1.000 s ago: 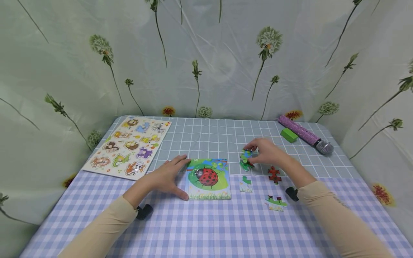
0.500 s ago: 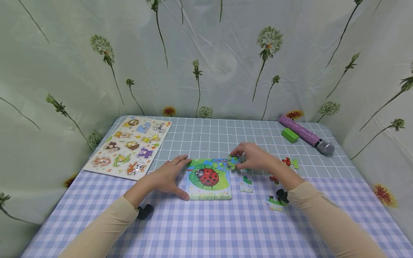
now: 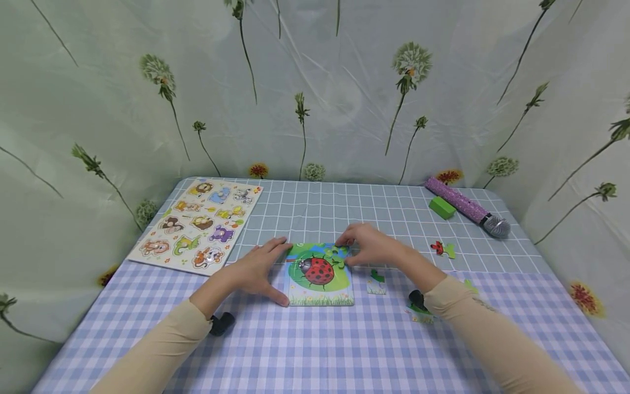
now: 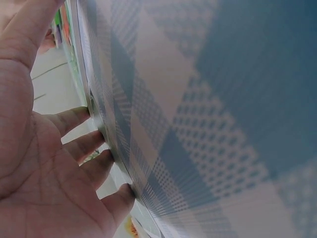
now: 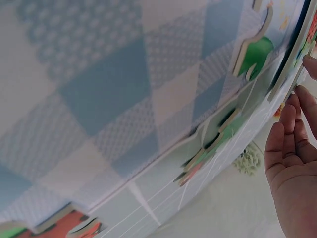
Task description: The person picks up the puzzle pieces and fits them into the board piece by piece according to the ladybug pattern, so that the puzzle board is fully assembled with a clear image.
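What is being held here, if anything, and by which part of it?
The right hand pinches a green puzzle piece by its edge; the left hand only touches the ladybug board.

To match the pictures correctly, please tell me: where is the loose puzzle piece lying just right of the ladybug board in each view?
Head: the loose puzzle piece lies slightly right of centre, beside the ladybug board.
Left wrist: not visible.
Right wrist: towards the upper right corner, its green part showing.
Shared landmark: the checked cloth, in all three.
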Demonstrator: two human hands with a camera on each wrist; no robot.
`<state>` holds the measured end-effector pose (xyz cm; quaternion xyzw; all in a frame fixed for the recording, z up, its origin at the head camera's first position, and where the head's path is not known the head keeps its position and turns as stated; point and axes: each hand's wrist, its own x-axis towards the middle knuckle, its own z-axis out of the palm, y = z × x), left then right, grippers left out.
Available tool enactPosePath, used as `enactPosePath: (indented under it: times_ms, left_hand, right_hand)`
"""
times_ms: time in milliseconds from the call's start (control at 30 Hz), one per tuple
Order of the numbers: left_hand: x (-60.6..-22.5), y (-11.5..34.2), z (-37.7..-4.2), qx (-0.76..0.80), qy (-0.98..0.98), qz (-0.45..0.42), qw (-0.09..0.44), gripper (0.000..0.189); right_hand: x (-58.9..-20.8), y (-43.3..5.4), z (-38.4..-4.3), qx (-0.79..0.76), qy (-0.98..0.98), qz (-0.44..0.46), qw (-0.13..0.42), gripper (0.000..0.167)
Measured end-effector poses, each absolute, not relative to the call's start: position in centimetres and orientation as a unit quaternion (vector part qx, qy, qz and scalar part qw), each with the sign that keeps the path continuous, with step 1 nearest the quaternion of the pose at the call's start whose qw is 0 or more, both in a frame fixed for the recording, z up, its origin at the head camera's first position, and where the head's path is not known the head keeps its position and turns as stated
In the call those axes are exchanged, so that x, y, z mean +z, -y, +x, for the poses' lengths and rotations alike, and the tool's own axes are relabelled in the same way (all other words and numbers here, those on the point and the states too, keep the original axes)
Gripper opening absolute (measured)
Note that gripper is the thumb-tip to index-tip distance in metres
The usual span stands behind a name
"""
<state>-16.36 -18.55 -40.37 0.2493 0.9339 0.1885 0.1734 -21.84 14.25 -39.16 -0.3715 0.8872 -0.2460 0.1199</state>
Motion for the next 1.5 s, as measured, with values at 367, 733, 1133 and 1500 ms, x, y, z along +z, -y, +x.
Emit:
enactPosePath:
  times_ms: [367,733,1133,1500]
  left_hand:
    - [-40.7,18.6,-16.5,0.180,-0.937,0.245,0.174,0.134]
    - [-40.8,18.7,-16.5,0.180,-0.937,0.246,0.172,0.135]
    - [-40.6,18.7,-16.4,0.180,-0.937,0.244,0.174,0.136]
    - [-40.3,18.5,-16.3,0.184,-0.935,0.253,0.169,0.134]
  right_hand:
    - [-39.4,-13.4,-21.8,-0.234,-0.891,-0.366,0.131,0.036]
    - [-39.1,-12.8,-21.7,-0.221,-0.894,-0.365,0.134,0.038]
    - [-39.2,-12.6,-22.1,-0.220,-0.890,-0.372,0.143,0.037]
    - [-39.1,-12.5,-22.1,-0.210,-0.888,-0.389,0.130,0.036]
